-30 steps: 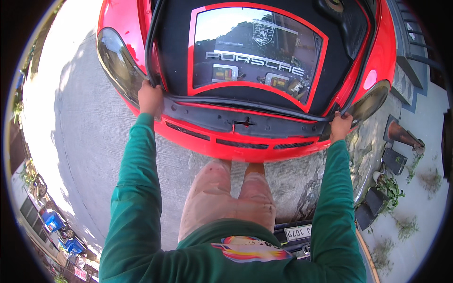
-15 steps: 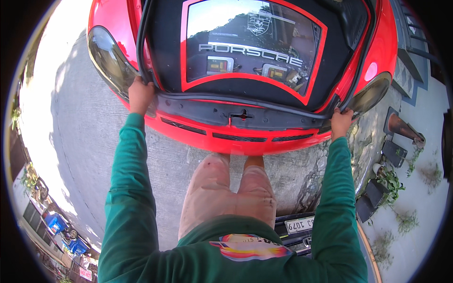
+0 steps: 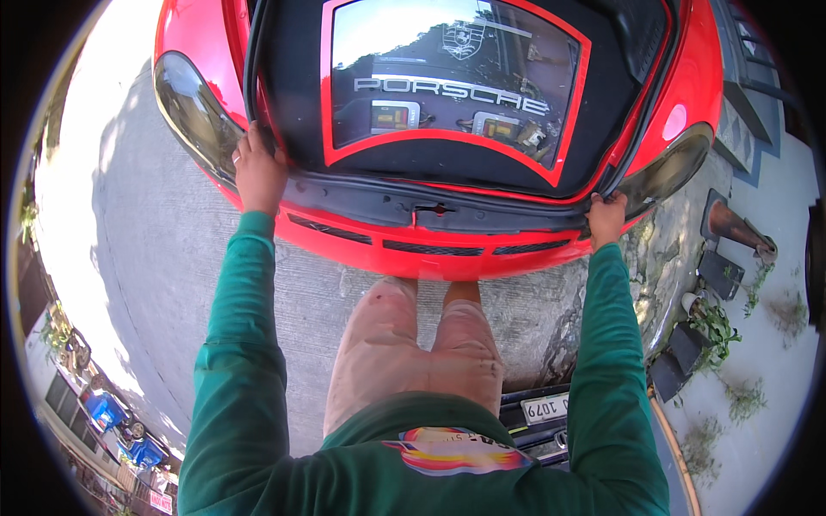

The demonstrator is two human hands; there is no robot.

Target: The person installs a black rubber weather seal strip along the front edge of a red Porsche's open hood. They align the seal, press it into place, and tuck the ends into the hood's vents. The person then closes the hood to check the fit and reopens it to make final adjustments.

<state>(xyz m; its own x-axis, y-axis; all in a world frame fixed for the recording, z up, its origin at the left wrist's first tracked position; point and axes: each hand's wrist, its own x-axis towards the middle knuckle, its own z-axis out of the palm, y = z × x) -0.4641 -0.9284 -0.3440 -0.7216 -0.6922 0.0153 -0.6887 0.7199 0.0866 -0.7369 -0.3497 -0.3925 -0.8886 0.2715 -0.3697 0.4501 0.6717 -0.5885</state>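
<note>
A black rubber seal (image 3: 251, 73) runs around the open front trunk of a red car (image 3: 430, 268). At the trunk's front left corner, my left hand (image 3: 261, 175) is closed over the seal, fingers pointing up along it. My right hand (image 3: 607, 218) pinches the seal at the front right corner, beside the right headlight (image 3: 675, 172). Between my hands, the front stretch of seal lies along the black trim panel (image 3: 482, 219) with its latch slot. Fingers partly hide the seal at both corners.
Inside the trunk, a clear window with a red frame (image 3: 325, 103) sits in black lining. The left headlight (image 3: 198, 107) is near my left hand. Potted plants (image 3: 712, 331) stand along the right wall. Behind me is a dark vehicle with a plate (image 3: 545, 408).
My left hand has shifted its fingers farther up the seal's left side. My right hand has moved slightly left and down. A red lip now shows behind the front stretch of seal.
</note>
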